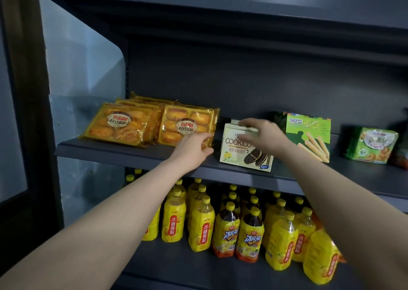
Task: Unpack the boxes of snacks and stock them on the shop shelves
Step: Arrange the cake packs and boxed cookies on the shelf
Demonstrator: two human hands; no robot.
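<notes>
On shelf (132, 155), left hand (192, 146) grips cakes (187, 125), right hand (265, 133) upright cookie box (242, 155).

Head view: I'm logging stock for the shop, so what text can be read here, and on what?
"COOKICO": cookie box
"欧式蛋糕": cake pack
"好吃点": green box
"冰糖雪梨": yellow bottle
"冰红茶": tea bottle
Too blurred to read: the green bag and the cookie box's small print.

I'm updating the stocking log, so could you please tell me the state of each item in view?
Right cake pack, tilted back, corner gripped by left hand.
Cookico box, standing, top gripped by right hand.
Egg-roll box, upright, untouched.
Green snack bag, untouched.
Bottles, upright, capped.
</notes>
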